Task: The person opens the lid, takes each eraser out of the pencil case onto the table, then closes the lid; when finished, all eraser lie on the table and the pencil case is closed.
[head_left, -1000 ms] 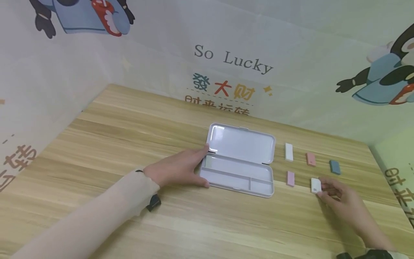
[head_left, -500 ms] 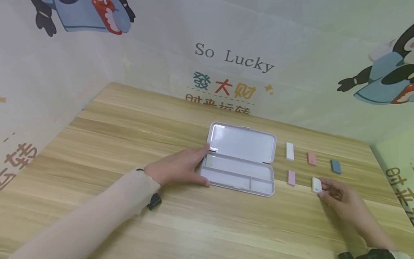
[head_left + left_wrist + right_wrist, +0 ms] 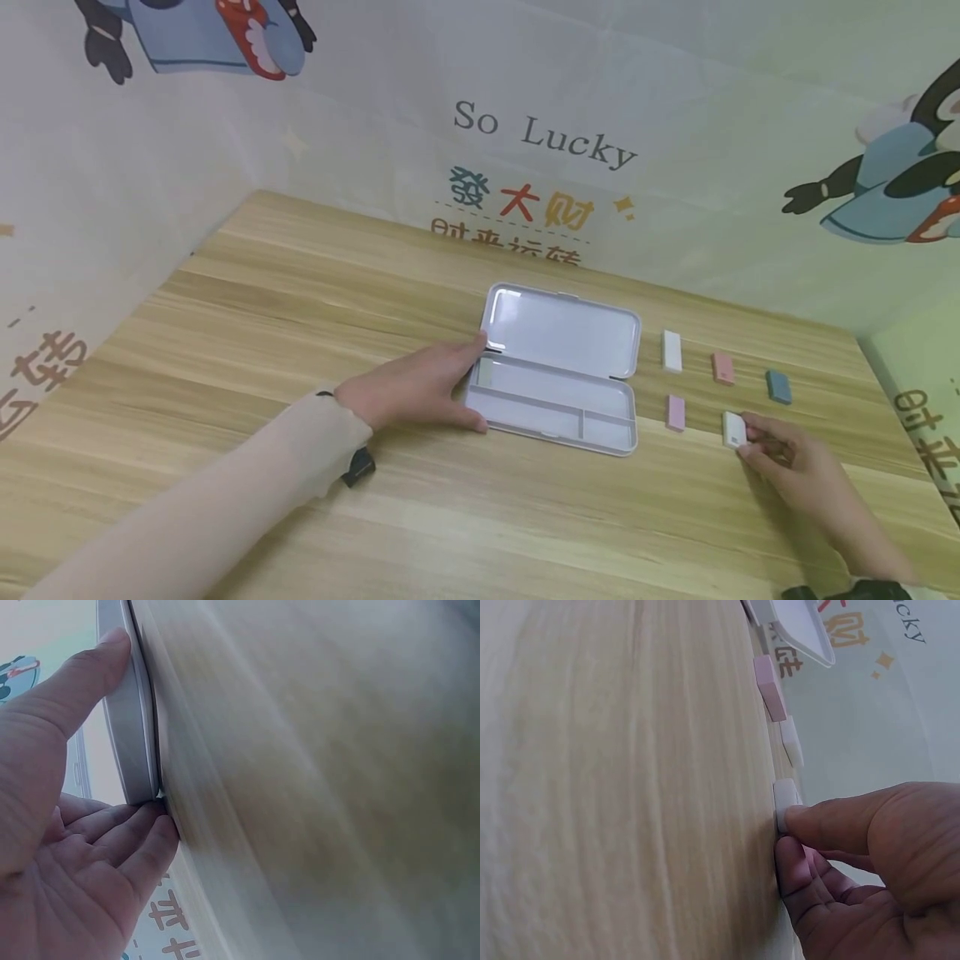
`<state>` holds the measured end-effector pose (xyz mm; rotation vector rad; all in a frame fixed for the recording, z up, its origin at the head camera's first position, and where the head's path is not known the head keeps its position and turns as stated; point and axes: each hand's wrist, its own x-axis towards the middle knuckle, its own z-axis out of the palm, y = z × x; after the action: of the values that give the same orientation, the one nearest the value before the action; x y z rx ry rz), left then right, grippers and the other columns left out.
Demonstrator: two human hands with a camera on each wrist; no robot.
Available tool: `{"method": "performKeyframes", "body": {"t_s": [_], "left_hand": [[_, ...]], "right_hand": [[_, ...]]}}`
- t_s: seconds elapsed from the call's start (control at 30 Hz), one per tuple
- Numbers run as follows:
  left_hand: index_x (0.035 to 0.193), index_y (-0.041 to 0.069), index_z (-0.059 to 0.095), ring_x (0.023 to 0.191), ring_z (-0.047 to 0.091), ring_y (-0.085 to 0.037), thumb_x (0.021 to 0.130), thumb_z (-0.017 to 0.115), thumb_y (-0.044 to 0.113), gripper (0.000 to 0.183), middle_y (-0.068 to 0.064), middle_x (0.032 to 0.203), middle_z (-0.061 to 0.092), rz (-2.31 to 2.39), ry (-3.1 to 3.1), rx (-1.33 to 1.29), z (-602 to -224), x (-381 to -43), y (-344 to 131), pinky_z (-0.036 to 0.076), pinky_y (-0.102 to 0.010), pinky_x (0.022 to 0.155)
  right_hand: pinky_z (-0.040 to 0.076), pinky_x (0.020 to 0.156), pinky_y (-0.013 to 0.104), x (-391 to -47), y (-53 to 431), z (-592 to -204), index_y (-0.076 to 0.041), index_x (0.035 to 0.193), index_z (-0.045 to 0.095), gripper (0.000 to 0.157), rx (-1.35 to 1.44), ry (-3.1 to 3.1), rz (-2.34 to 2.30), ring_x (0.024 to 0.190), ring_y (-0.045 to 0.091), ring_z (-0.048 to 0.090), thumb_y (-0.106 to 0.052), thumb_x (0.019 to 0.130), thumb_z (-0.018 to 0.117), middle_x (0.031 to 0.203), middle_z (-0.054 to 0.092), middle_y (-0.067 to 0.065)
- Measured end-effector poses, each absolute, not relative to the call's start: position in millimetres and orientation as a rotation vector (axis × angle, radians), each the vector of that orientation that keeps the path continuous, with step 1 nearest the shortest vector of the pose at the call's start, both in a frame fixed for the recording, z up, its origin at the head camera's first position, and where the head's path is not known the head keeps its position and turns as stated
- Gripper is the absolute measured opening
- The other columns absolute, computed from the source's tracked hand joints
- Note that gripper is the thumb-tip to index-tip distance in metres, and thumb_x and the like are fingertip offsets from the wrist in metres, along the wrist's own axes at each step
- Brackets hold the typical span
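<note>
An open white pencil case (image 3: pixel 555 400) lies on the wooden table with its lid tipped back. My left hand (image 3: pixel 412 387) holds its left end, thumb along the front wall and fingers by the hinge. In the left wrist view, that thumb presses the case wall (image 3: pixel 131 742) while the other fingers touch its end. On the right, my right hand (image 3: pixel 802 467) pinches a small white eraser (image 3: pixel 733 430) between thumb and fingers. The right wrist view shows this eraser (image 3: pixel 784 796) at the table surface. Whether it touches the wood is unclear.
Around the held eraser lie a lilac eraser (image 3: pixel 676 413), a longer white one (image 3: pixel 671 351), a pink one (image 3: pixel 722 367) and a blue one (image 3: pixel 778 387). A pale greenish block (image 3: pixel 485 372) sits in the case's rear compartment. A printed cloth (image 3: pixel 360 125) hangs behind the table.
The head view has shifted slightly. Both hands, the pencil case and the erasers keep their places.
</note>
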<state>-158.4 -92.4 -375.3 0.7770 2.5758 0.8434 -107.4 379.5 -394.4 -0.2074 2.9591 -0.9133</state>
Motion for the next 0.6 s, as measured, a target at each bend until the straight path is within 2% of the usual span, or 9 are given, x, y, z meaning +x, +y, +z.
{"method": "performKeyframes", "body": {"t_s": [0.17, 0.37, 0.43, 0.5, 0.6], "left_hand": [[0.167, 0.002, 0.012, 0.145, 0.05, -0.024, 0.085, 0.088, 0.039, 0.118, -0.013, 0.168, 0.04, 0.841, 2.573, 0.772, -377, -159, -93, 0.039, -0.041, 0.126], [0.167, 0.002, 0.011, 0.149, 0.048, -0.025, 0.086, 0.087, 0.04, 0.118, -0.014, 0.169, 0.038, 0.853, 2.563, 0.771, -375, -158, -93, 0.037, -0.041, 0.127], [0.167, 0.001, 0.011, 0.15, 0.047, -0.025, 0.085, 0.087, 0.04, 0.119, -0.015, 0.169, 0.037, 0.851, 2.562, 0.768, -375, -158, -93, 0.037, -0.041, 0.127], [0.167, 0.001, 0.011, 0.15, 0.046, -0.026, 0.085, 0.087, 0.04, 0.119, -0.015, 0.169, 0.036, 0.85, 2.562, 0.765, -375, -158, -93, 0.036, -0.041, 0.128], [0.167, 0.001, 0.011, 0.152, 0.044, -0.025, 0.085, 0.087, 0.04, 0.119, -0.015, 0.17, 0.035, 0.847, 2.563, 0.764, -376, -159, -93, 0.036, -0.041, 0.128]], "right_hand": [[0.053, 0.067, 0.015, -106, 379, -394, 0.018, 0.137, 0.055, 0.043, -0.203, 2.956, -0.922, 0.089, -0.02, 0.049, 0.001, 0.1, 0.065, 0.12, 0.067, 0.032], [0.056, 0.066, 0.017, -108, 379, -386, 0.016, 0.142, 0.05, 0.047, -0.133, 2.92, -0.875, 0.088, -0.021, 0.051, -0.009, 0.105, 0.061, 0.127, 0.064, 0.038], [0.056, 0.066, 0.015, -109, 377, -384, 0.017, 0.142, 0.05, 0.047, -0.136, 2.94, -0.847, 0.092, -0.006, 0.065, -0.009, 0.105, 0.061, 0.127, 0.063, 0.04], [0.054, 0.067, 0.011, -109, 375, -384, 0.019, 0.14, 0.05, 0.045, -0.186, 2.991, -0.842, 0.097, 0.02, 0.073, -0.006, 0.104, 0.06, 0.125, 0.061, 0.043], [0.047, 0.069, 0.003, -109, 366, -382, 0.022, 0.137, 0.05, 0.043, -0.254, 3.089, -0.831, 0.104, 0.056, 0.063, -0.003, 0.103, 0.06, 0.124, 0.055, 0.045]]}}
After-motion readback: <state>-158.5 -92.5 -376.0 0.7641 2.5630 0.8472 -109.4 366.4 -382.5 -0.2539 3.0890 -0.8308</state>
